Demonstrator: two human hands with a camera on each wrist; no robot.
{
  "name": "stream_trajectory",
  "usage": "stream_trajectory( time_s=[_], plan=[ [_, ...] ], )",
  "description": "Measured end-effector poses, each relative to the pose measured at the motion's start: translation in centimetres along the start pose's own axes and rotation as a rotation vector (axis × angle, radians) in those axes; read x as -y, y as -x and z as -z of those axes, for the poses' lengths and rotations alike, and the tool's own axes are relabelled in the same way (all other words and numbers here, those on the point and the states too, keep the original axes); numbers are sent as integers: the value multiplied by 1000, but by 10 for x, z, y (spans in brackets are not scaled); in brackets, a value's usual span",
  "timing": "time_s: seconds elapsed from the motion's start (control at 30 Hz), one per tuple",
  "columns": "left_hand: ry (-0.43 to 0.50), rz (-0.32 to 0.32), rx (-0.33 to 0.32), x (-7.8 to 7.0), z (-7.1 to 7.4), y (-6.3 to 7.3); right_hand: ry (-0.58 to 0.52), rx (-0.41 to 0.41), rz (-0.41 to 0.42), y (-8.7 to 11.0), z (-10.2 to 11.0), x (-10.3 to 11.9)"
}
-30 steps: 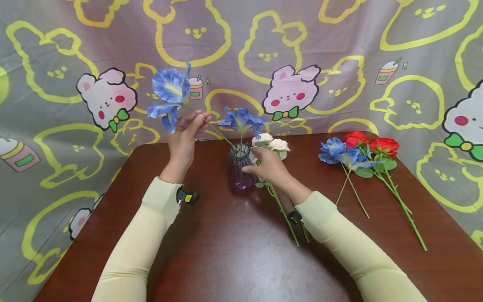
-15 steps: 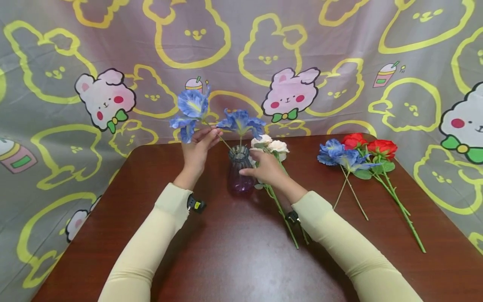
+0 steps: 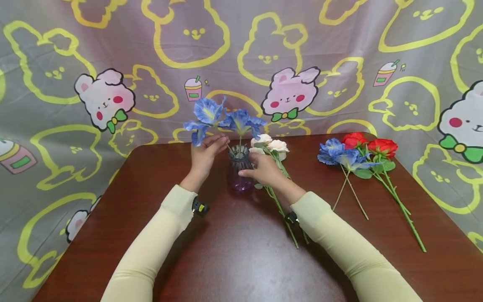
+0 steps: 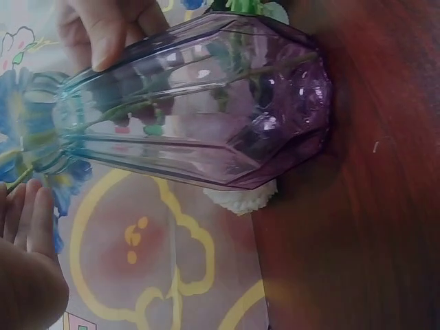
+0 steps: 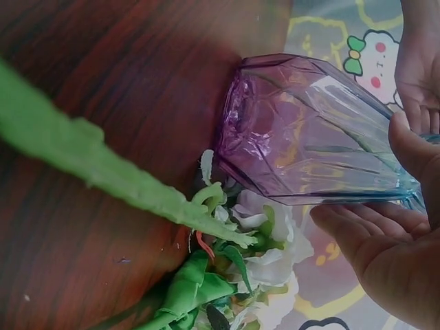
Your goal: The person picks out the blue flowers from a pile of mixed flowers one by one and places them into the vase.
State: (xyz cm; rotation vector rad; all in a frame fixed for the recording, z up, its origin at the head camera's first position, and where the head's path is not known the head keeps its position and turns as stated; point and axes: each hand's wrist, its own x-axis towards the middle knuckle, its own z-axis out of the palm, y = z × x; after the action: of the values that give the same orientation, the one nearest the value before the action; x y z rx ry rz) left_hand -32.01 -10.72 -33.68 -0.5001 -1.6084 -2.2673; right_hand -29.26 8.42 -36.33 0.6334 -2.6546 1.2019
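Observation:
In the head view my left hand (image 3: 205, 157) pinches the thin stem of an artificial blue iris (image 3: 207, 111), its bloom leaning left above the hand. The stem runs down to the mouth of a faceted glass vase (image 3: 239, 182), bluish at the neck and purple at the base. My right hand (image 3: 268, 170) holds the vase by its upper part, thumb in front and fingers on the far side. A second blue iris (image 3: 241, 121) stands in the vase. Through the glass (image 4: 206, 110) in the left wrist view, a stem shows slanting towards the base.
White roses (image 3: 278, 147) on green stems lie right of the vase, partly behind my right arm. Farther right lie two blue irises (image 3: 351, 160) with crossed stems and two red roses (image 3: 383, 147). A patterned cloth (image 3: 234, 50) hangs behind the brown table (image 3: 241, 260).
My left hand has moved right and down with the blue iris, bringing its bloom beside the one in the vase. The right hand has stayed on the vase.

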Motion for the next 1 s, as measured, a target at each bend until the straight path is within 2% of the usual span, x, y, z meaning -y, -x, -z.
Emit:
stream_trajectory(
  time_s=[0.2, 0.5, 0.73, 1.0],
  plan=[
    [-40, 31, -4, 4, -3, 0, -9, 24, -12, -2, 0, -1],
    [-209, 48, 18, 10, -5, 2, -2, 32, -7, -2, -1, -3],
    [-279, 132, 5, 13, -5, 3, -5, 33, -19, -1, -2, -3],
    [-405, 168, 84, 11, -4, 0, -2, 33, -11, 1, -2, -5]
  ],
)
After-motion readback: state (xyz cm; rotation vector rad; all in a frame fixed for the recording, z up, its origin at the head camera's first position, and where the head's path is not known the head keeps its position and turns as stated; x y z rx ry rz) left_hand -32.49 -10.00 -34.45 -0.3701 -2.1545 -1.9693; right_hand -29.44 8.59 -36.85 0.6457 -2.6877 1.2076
